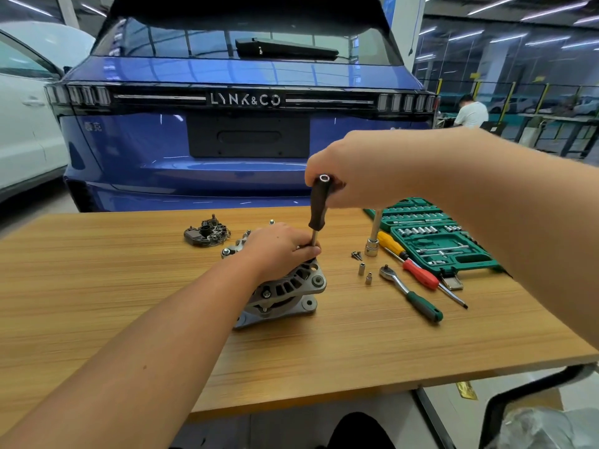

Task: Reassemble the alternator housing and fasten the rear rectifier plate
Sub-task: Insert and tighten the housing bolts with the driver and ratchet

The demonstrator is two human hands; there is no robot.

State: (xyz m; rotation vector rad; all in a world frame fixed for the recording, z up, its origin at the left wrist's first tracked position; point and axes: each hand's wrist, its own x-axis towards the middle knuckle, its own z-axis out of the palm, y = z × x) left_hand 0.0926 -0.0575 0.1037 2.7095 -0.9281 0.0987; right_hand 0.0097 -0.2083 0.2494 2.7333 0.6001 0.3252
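Note:
A silver alternator housing (285, 291) lies on the wooden table (129, 286) near its middle. My left hand (280, 247) rests on top of the housing and pinches the metal shaft of a nut driver where it meets the housing. My right hand (353, 170) grips the top of the driver's dark handle (319, 205), which stands nearly upright. The black rectifier plate (206, 234) lies apart on the table, behind and left of the housing. A loose bolt (271, 222) sits behind the housing.
Right of the housing lie small screws (356, 255), two small sockets (364, 273), a green-handled ratchet (411, 294), a red screwdriver (428, 280), a yellow screwdriver (390, 244), an upright extension with socket (373, 236) and an open green socket case (434, 241). A blue car (243, 124) stands behind the table.

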